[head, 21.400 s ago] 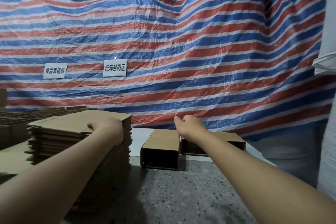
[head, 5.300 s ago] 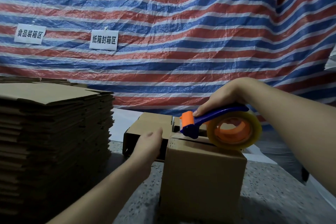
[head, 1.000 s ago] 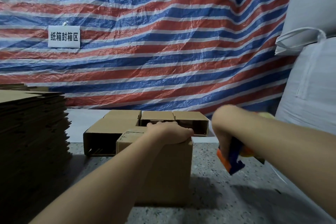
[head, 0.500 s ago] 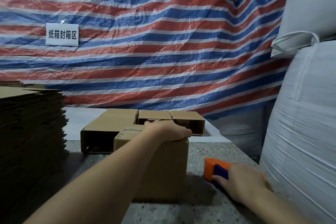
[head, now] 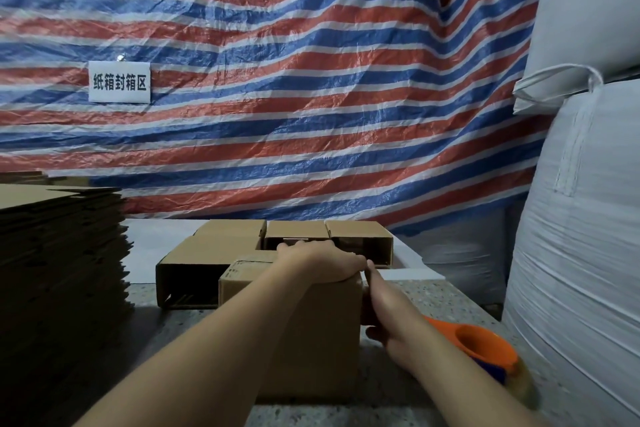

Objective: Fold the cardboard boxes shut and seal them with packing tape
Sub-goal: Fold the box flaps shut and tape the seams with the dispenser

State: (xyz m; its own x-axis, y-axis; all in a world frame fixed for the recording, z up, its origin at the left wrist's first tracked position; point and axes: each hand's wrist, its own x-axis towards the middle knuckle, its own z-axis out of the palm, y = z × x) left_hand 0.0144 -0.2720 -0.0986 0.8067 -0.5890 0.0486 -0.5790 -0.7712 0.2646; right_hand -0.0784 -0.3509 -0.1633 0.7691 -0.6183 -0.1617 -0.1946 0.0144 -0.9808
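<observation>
Item: brown cardboard box [head: 304,340], upright on the speckled grey stone worktop [head: 194,326], front and centre, top flaps folded down.

Left hand [head: 322,262]: laid on the box top at its right far corner, fingers curling over the edge and gripping the cardboard to steady it.

Right hand [head: 391,315]: flat against the box's right side, fingers straight and together, holding nothing.

Orange and blue tape dispenser with clear packing tape [head: 491,357]: lying on the worktop just beside the right wrist, out of the hand.

Behind: three open-ended brown cardboard boxes [head: 214,256], touching one another. Left: tall stack of flattened cardboard blanks [head: 59,288]. Backdrop: red, white and blue striped tarpaulin [head: 277,80]; white woven bulk sacks [head: 581,218] at right.

Step in hand, by judgement: smoothing the tape end down the side, this box's seal apparently finishing. Tape itself is too faint to confirm.

Next move calls for: moving this box aside, then taking another blank.
</observation>
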